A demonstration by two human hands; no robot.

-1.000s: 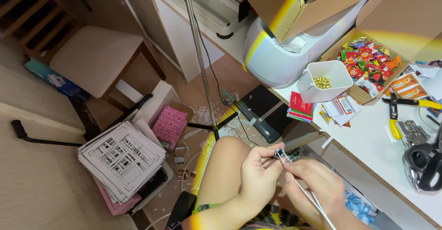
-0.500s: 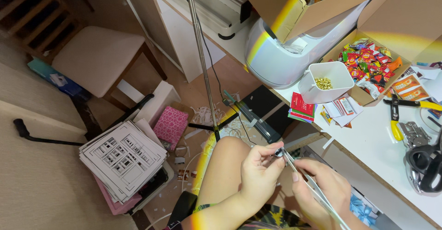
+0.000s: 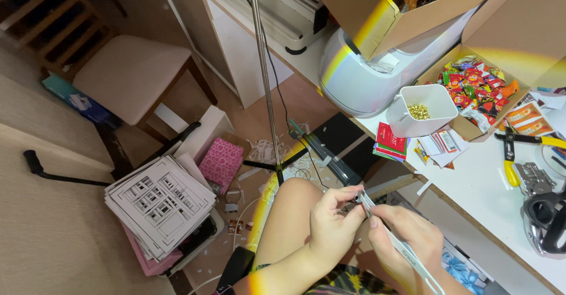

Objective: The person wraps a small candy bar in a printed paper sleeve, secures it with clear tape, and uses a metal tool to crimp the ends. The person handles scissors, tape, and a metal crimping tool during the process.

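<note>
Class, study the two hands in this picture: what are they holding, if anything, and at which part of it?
Both hands hold one long, thin white strip. The left hand pinches its upper end with fingertips; the right hand grips it further down, along its middle.

Two bare hands are seen, one left hand [image 3: 333, 227] and one right hand [image 3: 407, 242]. One white plastic cup [image 3: 421, 111], one pink patterned box [image 3: 220, 165], one beige-cushioned wooden chair [image 3: 130, 76] and one yellow-handled pair of pliers [image 3: 522, 144] are counted.
</note>
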